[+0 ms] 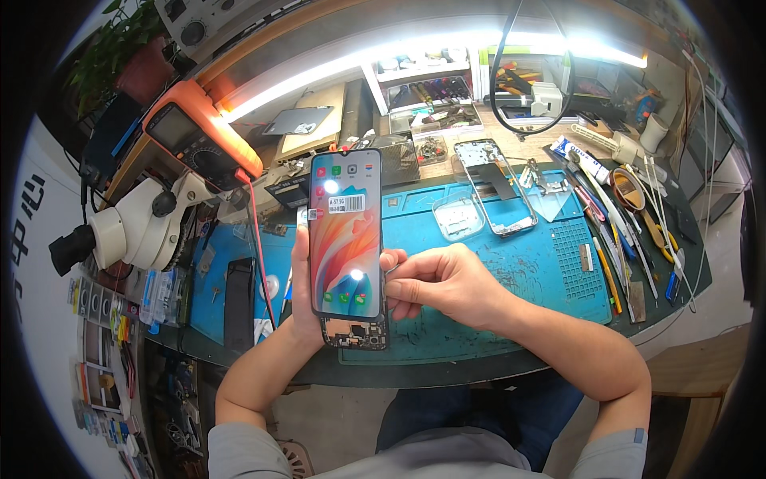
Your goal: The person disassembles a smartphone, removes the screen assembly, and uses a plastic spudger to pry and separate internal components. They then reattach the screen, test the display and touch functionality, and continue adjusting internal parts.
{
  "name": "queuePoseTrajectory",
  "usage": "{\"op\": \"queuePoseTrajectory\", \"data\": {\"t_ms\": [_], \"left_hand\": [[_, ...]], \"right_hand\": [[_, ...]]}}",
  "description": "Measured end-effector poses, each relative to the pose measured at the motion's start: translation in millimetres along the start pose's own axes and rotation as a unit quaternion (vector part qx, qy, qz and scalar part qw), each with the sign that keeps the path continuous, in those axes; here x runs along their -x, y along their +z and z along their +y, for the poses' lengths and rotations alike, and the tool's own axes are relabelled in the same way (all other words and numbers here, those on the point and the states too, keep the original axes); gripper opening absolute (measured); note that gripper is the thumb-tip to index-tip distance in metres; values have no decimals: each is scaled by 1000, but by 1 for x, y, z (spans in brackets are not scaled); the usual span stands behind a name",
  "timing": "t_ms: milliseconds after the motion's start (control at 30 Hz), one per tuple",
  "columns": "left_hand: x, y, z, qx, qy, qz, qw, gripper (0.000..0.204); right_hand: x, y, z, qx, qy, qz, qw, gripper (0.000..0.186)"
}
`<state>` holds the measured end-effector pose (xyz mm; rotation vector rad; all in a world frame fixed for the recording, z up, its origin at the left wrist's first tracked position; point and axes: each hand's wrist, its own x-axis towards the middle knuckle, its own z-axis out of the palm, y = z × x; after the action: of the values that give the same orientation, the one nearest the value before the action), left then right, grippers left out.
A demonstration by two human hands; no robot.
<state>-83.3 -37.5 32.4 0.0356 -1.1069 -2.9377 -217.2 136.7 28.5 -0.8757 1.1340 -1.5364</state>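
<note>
Upright over the work mat, a phone (347, 247) with a colourful picture and a white barcode label on its screen rests in my left hand (303, 299). That hand is closed around its left side and back, and its fingertips show at the right edge. Below the screen's lower end, the phone's inner board with copper-coloured and black parts shows, so the screen sits shifted up over the body. My right hand (451, 283) is closed, thumb and forefinger pinched at the phone's right edge. What lies between those fingertips is hidden.
On the blue mat (511, 279) lie an opened phone frame (496, 188) and a clear plastic box (459, 219). Tweezers and pens (610, 231) line the right side. At the left stand a microscope (132, 235) and an orange multimeter (199, 132), its red lead hanging across the mat.
</note>
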Motion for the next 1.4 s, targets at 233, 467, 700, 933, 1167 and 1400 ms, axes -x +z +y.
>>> {"op": "queuePoseTrajectory", "data": {"t_ms": [233, 467, 700, 933, 1167, 1400], "left_hand": [[1, -3, 1, -8, 0, 13, 1000, 106], [0, -2, 1, 0, 2, 2, 1000, 106], [-1, 1, 1, -10, 4, 2, 1000, 102], [-4, 1, -2, 37, 23, -45, 998, 94], [-3, 5, 1, -9, 18, -4, 1000, 83], [-4, 8, -1, -104, 70, 62, 990, 92]], "right_hand": [[0, 0, -1, 4, 3, 1, 1000, 24], [0, 0, -1, -2, 6, -1, 1000, 24], [1, 0, -2, 2, 7, 3, 1000, 23], [0, 1, -3, 2, 7, 0, 1000, 23], [-1, -2, -2, 14, -3, 1, 1000, 23], [1, -8, -8, 307, -161, 234, 908, 20]]}}
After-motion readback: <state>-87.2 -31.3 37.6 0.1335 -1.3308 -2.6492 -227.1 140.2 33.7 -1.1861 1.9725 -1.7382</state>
